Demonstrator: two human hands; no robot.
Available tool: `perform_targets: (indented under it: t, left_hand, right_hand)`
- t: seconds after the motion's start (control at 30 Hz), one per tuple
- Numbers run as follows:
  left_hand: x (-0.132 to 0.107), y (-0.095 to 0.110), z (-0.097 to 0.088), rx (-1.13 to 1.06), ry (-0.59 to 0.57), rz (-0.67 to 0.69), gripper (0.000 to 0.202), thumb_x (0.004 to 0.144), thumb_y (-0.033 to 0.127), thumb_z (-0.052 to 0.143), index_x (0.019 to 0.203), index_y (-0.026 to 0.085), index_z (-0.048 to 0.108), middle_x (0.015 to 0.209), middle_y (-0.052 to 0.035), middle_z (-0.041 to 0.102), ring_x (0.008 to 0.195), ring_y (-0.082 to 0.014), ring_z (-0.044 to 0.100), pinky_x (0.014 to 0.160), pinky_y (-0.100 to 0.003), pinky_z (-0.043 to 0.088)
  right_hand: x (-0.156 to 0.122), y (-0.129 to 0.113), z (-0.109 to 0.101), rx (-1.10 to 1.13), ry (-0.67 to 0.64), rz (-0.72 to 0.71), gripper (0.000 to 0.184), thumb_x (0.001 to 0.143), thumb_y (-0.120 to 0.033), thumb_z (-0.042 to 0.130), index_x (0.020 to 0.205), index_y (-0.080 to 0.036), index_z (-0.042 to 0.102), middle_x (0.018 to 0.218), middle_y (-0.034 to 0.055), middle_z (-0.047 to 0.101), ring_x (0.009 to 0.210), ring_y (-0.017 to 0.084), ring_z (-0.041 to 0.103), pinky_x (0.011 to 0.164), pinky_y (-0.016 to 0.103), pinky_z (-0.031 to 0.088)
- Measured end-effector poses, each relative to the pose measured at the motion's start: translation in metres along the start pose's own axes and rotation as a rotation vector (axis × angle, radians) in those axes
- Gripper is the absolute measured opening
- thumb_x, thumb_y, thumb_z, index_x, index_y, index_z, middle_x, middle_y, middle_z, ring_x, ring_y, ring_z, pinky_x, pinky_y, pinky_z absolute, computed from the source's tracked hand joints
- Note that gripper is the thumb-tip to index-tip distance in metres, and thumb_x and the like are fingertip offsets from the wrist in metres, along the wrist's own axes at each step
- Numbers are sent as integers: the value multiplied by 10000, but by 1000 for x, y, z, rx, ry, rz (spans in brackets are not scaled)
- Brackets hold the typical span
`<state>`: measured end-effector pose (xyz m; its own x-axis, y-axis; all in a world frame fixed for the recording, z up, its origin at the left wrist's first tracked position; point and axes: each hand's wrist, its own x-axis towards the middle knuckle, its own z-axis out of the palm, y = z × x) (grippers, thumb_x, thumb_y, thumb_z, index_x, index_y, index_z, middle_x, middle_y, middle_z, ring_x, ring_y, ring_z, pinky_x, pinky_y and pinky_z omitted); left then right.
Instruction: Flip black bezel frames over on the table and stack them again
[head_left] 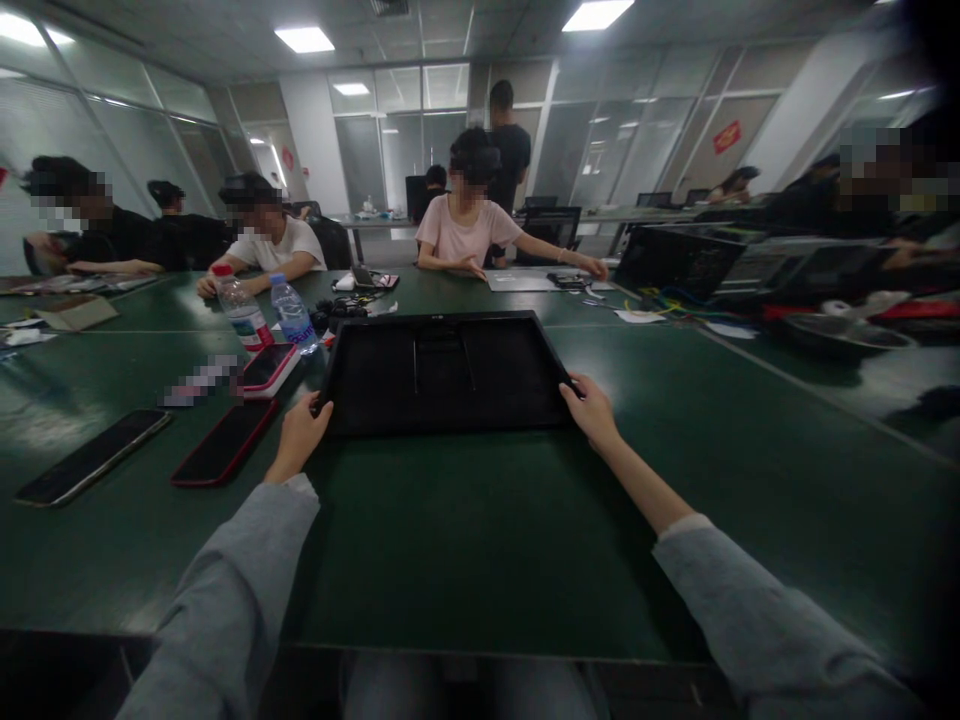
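Observation:
A flat black rectangular panel with a raised frame (375,385), like a monitor or a shallow tray, is in front of me at the middle of the green table (480,550). Two thin upright lines and a bar show within it; I cannot tell whether they are parts or reflections. My left hand (304,430) is closed on its left edge, thumb on top. Gripping the right edge is my right hand (592,412), fingers partly hidden beneath. Close to my left hand lie a red-edged phone (225,445) and a pink-and-white box (271,370).
Left of the panel stand a red-capped bottle (244,315) and a blue-capped bottle (294,318). Another phone (94,457) lies farther left. Across the table sits a person in pink (465,235). A black computer case (675,260) and cables occupy the right.

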<state>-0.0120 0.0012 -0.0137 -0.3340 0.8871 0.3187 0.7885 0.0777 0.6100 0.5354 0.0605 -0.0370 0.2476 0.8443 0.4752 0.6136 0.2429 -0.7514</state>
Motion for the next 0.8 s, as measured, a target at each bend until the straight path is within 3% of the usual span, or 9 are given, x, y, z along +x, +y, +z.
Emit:
perform_targets:
  t: [0.33, 0.8]
  left_hand:
    - [-2, 4, -1, 12, 7, 0, 509, 923, 411, 603, 1350, 136, 597, 1213, -172, 701, 1089, -268, 683, 971, -401, 515]
    - [-6, 10, -4, 39, 4, -34, 540, 923, 493, 577, 1346, 159, 609, 1169, -163, 715, 1069, -280, 689, 952, -407, 520]
  right_hand:
    - [1, -2, 1, -57, -26, 16, 491, 868, -417, 524, 1261, -149, 646, 1285, 155, 670, 1200, 319, 624, 1065, 514, 462]
    - [0, -5, 1, -52, -31, 45, 477, 866, -338, 494, 1298, -165, 596, 1289, 150, 659, 1216, 306, 608, 1093, 508, 445]
